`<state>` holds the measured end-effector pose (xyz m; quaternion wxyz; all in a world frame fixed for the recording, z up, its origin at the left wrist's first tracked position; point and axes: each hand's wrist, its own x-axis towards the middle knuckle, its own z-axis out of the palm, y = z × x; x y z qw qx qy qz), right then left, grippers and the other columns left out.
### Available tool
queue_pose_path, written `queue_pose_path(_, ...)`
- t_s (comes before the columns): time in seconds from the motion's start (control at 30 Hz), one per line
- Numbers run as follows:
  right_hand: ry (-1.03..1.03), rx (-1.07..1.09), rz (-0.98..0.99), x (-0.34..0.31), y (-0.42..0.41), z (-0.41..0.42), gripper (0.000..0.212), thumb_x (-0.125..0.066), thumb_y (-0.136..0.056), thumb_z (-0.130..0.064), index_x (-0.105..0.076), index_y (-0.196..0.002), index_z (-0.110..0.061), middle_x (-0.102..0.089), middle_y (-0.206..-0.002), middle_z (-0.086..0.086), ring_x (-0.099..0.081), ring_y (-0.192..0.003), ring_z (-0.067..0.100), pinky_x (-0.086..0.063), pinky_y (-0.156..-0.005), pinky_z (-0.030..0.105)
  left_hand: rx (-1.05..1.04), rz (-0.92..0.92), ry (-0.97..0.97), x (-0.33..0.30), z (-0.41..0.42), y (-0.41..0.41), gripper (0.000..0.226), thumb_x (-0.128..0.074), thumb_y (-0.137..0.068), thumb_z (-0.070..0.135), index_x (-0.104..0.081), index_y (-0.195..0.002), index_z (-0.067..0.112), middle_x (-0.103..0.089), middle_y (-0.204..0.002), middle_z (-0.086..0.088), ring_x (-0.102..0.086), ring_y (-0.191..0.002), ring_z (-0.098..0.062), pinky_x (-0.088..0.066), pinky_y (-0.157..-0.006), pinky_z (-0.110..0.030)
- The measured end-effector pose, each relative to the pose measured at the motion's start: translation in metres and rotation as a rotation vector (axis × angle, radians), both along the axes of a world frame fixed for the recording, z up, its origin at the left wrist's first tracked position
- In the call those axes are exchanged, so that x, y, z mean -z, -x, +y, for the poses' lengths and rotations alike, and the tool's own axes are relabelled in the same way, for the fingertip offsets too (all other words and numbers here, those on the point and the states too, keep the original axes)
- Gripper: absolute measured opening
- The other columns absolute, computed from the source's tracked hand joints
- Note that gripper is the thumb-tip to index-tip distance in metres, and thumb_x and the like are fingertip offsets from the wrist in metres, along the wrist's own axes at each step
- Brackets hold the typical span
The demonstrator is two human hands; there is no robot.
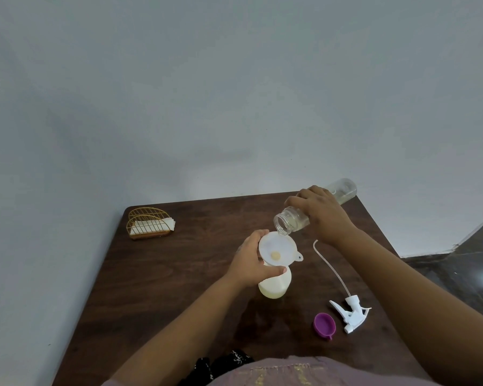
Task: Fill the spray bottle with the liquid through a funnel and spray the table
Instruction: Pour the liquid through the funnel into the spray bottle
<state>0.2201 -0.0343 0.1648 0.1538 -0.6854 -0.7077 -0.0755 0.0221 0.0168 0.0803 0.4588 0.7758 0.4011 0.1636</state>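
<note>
Funnel sits atop the spray bottle; my left hand grips both at the neck, while my right hand wraps the tilted clear bottle just above.

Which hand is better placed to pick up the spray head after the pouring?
Probably the right hand: the spray head lies on its side of the table, while the left hand steadies the funnel on the spray bottle.
</note>
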Motion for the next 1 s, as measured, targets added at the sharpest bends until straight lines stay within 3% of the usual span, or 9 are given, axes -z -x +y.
queue_pose_path(1.0,-0.001,0.016,0.015,0.0015,0.0011,0.0016,0.036,-0.072,-0.073,-0.012,-0.065,-0.107,-0.024,-0.061,-0.091,-0.001,-0.052,-0.092,0.024,-0.027,-0.083,0.027,0.018,-0.008,-0.026,-0.0032,-0.0012,0.0021,0.087,-0.089,-0.063,0.035,-0.042,-0.136,0.028,-0.052,-0.132,0.009,-0.053,-0.118,-0.015,-0.052,-0.098,-0.043)
